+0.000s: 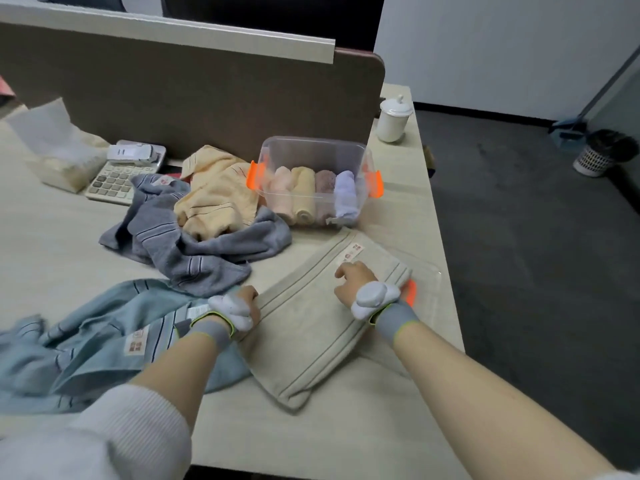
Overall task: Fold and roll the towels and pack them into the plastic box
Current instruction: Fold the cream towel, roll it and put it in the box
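Both hands sit on a folded beige towel (322,317) near the desk (69,237) edge. The left hand (242,306) curls round its left edge; the right hand (360,282) presses on top, fingers bent. The plastic box (313,150) (four rolled towels inside) stands just behind.

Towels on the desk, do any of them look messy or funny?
Yes. The grey striped towel, yellow striped towel and light blue striped towel lie crumpled in heaps, the grey one partly over a calculator. The clear plastic lid sits under the folded beige towel.
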Demonstrator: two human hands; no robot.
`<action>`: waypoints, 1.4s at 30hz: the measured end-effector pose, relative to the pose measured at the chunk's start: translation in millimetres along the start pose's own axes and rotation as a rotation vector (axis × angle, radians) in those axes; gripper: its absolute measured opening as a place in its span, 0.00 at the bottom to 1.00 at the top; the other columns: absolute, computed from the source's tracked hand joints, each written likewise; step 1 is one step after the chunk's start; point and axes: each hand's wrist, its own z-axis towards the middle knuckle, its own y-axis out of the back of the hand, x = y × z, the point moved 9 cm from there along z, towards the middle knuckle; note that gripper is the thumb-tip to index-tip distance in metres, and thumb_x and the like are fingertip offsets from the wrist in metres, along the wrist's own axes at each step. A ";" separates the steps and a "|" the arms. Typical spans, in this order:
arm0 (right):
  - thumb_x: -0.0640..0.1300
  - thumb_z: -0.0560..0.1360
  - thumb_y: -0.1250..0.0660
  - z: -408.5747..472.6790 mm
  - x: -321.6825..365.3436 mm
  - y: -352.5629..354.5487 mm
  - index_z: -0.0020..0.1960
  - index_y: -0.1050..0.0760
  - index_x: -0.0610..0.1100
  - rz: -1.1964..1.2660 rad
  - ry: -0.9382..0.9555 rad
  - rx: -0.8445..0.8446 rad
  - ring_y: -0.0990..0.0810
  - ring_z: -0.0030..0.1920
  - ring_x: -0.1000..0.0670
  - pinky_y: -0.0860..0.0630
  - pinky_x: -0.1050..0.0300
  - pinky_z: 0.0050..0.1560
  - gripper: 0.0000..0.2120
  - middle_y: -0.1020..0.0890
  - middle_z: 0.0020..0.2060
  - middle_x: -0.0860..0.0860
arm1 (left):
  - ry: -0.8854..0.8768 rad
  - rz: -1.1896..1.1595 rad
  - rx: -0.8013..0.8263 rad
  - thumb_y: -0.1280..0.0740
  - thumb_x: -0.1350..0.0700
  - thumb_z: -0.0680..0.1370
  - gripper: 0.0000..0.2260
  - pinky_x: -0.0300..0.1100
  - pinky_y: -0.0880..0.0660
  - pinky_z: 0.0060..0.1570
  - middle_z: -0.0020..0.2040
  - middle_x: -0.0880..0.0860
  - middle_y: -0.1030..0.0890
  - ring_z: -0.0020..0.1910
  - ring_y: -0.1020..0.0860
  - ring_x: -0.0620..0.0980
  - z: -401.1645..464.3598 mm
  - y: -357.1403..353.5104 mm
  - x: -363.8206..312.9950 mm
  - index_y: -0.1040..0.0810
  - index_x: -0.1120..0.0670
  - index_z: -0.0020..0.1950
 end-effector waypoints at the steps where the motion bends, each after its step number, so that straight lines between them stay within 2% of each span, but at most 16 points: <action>1: 0.37 0.77 0.42 -5.1 1.7 -8.9 0.66 0.30 0.42 0.038 0.008 0.004 0.29 0.65 0.41 0.31 0.54 0.63 0.17 0.32 0.67 0.42 | -0.008 -0.036 -0.008 0.44 0.54 0.80 0.21 0.43 0.37 0.70 0.73 0.53 0.34 0.71 0.34 0.54 2.5 4.0 -1.3 0.40 0.52 0.73; 4: 0.37 0.76 0.42 -33.9 -2.7 -39.7 0.60 0.27 0.40 0.150 0.006 -0.019 0.26 0.62 0.41 0.30 0.57 0.59 0.14 0.30 0.64 0.42 | -0.014 -0.224 -0.035 0.41 0.58 0.79 0.19 0.46 0.32 0.66 0.67 0.58 0.27 0.65 0.28 0.58 -10.7 -4.6 -5.1 0.37 0.56 0.71; 7: 0.39 0.75 0.39 -71.3 -25.0 -71.8 0.52 0.29 0.43 0.326 -0.096 -0.096 0.26 0.61 0.41 0.30 0.57 0.60 0.06 0.31 0.63 0.42 | 0.038 -0.460 -0.184 0.40 0.61 0.77 0.17 0.48 0.26 0.59 0.61 0.62 0.24 0.60 0.25 0.61 -36.8 -12.5 -3.5 0.30 0.56 0.66; 9: 0.43 0.73 0.35 -91.8 -43.2 -97.0 0.56 0.32 0.43 0.432 -0.205 -0.116 0.26 0.61 0.41 0.30 0.55 0.62 0.13 0.31 0.63 0.42 | 0.048 -0.640 -0.257 0.38 0.63 0.75 0.16 0.53 0.22 0.54 0.57 0.63 0.23 0.56 0.24 0.63 -54.0 -18.1 -3.8 0.27 0.57 0.62; 11: 0.47 0.72 0.34 -104.6 -54.8 -126.3 0.62 0.34 0.43 0.500 -0.264 -0.047 0.25 0.60 0.42 0.30 0.53 0.65 0.21 0.29 0.60 0.44 | 0.041 -0.737 -0.307 0.37 0.65 0.74 0.16 0.57 0.22 0.53 0.58 0.62 0.24 0.57 0.25 0.64 -68.8 -23.7 -4.8 0.27 0.59 0.62; 14: 0.41 0.76 0.39 -118.3 -65.4 -145.1 0.55 0.39 0.46 0.623 -0.232 0.024 0.27 0.48 0.47 0.29 0.56 0.60 0.11 0.29 0.50 0.47 | 0.057 -0.795 -0.327 0.40 0.66 0.77 0.16 0.61 0.22 0.50 0.52 0.61 0.27 0.51 0.25 0.63 -95.9 -40.2 -4.5 0.30 0.56 0.64; 17: 0.35 0.77 0.42 -128.3 -79.3 -120.0 0.50 0.40 0.45 0.674 -0.146 -0.103 0.30 0.45 0.48 0.33 0.59 0.47 0.08 0.30 0.46 0.46 | 0.041 -0.658 -0.407 0.42 0.68 0.77 0.16 0.45 0.24 0.41 0.47 0.60 0.27 0.45 0.28 0.56 -115.9 -60.6 -1.0 0.31 0.60 0.64; 19: 0.34 0.76 0.43 -137.1 -88.8 -96.4 0.49 0.38 0.45 0.652 -0.093 -0.211 0.29 0.44 0.48 0.35 0.60 0.44 0.08 0.29 0.47 0.44 | 0.011 -0.587 -0.393 0.40 0.67 0.77 0.14 0.42 0.28 0.37 0.51 0.63 0.22 0.44 0.27 0.55 -133.6 -81.4 -4.5 0.30 0.60 0.63; 21: 0.34 0.76 0.43 -144.9 -97.6 -84.8 0.52 0.32 0.43 0.561 -0.056 -0.249 0.26 0.47 0.44 0.34 0.60 0.46 0.07 0.28 0.53 0.42 | 0.010 -0.508 -0.303 0.39 0.60 0.78 0.12 0.46 0.24 0.50 0.58 0.61 0.22 0.49 0.22 0.58 -147.2 -108.5 -10.2 0.30 0.56 0.61; 22: 0.35 0.77 0.43 -147.0 -101.3 -85.4 0.55 0.30 0.41 0.490 -0.046 -0.232 0.25 0.50 0.42 0.33 0.60 0.48 0.09 0.29 0.58 0.42 | 0.026 -0.418 -0.281 0.39 0.57 0.78 0.12 0.45 0.26 0.56 0.61 0.58 0.24 0.54 0.22 0.57 -152.7 -117.6 -12.1 0.30 0.53 0.61; 25: 0.38 0.77 0.40 -157.7 -112.1 -94.2 0.55 0.26 0.37 0.359 -0.005 -0.245 0.25 0.54 0.41 0.30 0.58 0.56 0.10 0.33 0.62 0.43 | 0.050 -0.304 -0.349 0.39 0.59 0.77 0.15 0.38 0.36 0.50 0.64 0.52 0.32 0.61 0.26 0.51 -165.9 -131.4 -19.1 0.29 0.50 0.63; 27: 0.39 0.76 0.37 -167.8 -107.8 -97.8 0.52 0.23 0.36 0.290 0.096 -0.314 0.29 0.60 0.43 0.31 0.56 0.59 0.09 0.30 0.60 0.43 | -0.007 -0.295 -0.346 0.40 0.61 0.77 0.12 0.37 0.34 0.50 0.63 0.52 0.29 0.61 0.26 0.52 -166.1 -138.9 -31.3 0.25 0.52 0.59; 29: 0.42 0.75 0.35 -176.4 -94.1 -110.0 0.53 0.22 0.38 0.164 0.257 -0.277 0.31 0.63 0.45 0.33 0.56 0.62 0.10 0.28 0.58 0.43 | -0.095 -0.250 -0.281 0.41 0.62 0.78 0.12 0.39 0.30 0.56 0.62 0.53 0.26 0.61 0.25 0.54 -163.8 -148.9 -45.1 0.22 0.55 0.58; 32: 0.46 0.75 0.35 -181.5 -85.7 -143.4 0.63 0.27 0.43 -0.126 0.421 -0.082 0.34 0.66 0.47 0.37 0.57 0.63 0.17 0.30 0.63 0.47 | -0.158 -0.168 -0.227 0.40 0.64 0.77 0.15 0.39 0.33 0.63 0.64 0.53 0.29 0.65 0.29 0.53 -157.2 -162.7 -53.1 0.24 0.54 0.62; 35: 0.42 0.76 0.37 -173.0 -93.8 -150.1 0.66 0.30 0.42 -0.189 0.439 -0.039 0.34 0.67 0.47 0.37 0.57 0.62 0.19 0.30 0.64 0.47 | -0.185 -0.080 -0.275 0.37 0.62 0.75 0.19 0.41 0.34 0.63 0.65 0.51 0.30 0.66 0.32 0.54 -150.3 -164.1 -53.9 0.27 0.51 0.65; 42: 0.39 0.77 0.40 -150.9 -89.8 -140.9 0.62 0.24 0.41 -0.163 0.390 -0.020 0.31 0.64 0.46 0.35 0.57 0.60 0.15 0.27 0.61 0.43 | -0.262 0.082 -0.308 0.37 0.56 0.77 0.17 0.42 0.34 0.62 0.64 0.52 0.28 0.65 0.31 0.54 -144.2 -152.5 -62.6 0.27 0.51 0.65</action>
